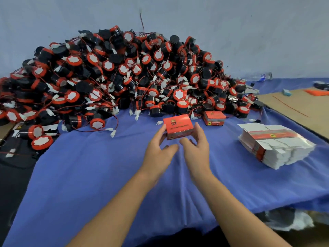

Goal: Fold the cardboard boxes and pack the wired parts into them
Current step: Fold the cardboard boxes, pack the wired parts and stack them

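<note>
A folded red cardboard box point(178, 127) with dark lettering is held up over the blue cloth, closed on all visible sides. My left hand point(159, 149) grips its left end with the fingers, thumb tucked below. My right hand point(196, 147) holds its right end, fingers up along the side. A second folded red box point(214, 118) stands just beyond on the cloth. A bundle of flat unfolded boxes point(275, 145) lies to the right. A big heap of black-and-red round wired parts point(114, 77) with white plugs fills the back of the table.
The blue cloth point(99, 172) covers the table and drops off at the near right. A brown cardboard sheet point(300, 107) lies at the far right with a small teal item point(287, 92) on it. A plastic bottle point(261, 77) lies by the wall.
</note>
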{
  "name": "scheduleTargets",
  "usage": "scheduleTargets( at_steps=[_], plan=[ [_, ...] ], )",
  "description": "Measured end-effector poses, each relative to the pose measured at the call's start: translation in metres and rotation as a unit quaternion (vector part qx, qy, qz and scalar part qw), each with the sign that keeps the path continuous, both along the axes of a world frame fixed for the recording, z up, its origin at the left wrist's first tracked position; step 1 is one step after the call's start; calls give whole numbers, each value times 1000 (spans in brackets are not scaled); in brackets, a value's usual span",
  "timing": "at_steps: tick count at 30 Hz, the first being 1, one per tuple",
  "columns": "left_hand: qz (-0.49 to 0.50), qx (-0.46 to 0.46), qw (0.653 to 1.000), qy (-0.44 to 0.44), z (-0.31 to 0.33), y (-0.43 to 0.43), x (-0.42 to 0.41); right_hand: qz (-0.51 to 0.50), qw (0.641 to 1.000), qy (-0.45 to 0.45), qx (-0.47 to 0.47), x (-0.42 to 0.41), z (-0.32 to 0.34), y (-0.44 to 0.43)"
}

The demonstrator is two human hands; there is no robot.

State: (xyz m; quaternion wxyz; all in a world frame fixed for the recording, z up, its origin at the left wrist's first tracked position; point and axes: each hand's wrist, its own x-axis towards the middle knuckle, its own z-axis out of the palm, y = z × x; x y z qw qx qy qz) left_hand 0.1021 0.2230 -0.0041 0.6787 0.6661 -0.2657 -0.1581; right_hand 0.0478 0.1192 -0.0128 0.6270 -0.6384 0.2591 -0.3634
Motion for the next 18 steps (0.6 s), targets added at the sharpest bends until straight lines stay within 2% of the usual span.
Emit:
scheduleTargets(
  at_steps=[3, 8, 11, 14, 18],
  plan=[
    [-22, -23, 997, 69, 14, -64, 4, -59, 998, -6, 18, 6, 6, -46],
    [-90, -14, 993, 68, 13, -153, 22, -107, 994, 32, 12, 31, 4, -124],
    [-97, -14, 993, 73, 9, -191, 35, -104, 993, 49, 2, 46, 3, -161],
    [-104, 13, 992, 73, 4, -222, 54, -107, 990, 92, -25, 61, -2, -188],
    [-143, 104, 984, 31, -11, -236, 72, -94, 965, 210, -126, 61, -33, -205]
  ],
)
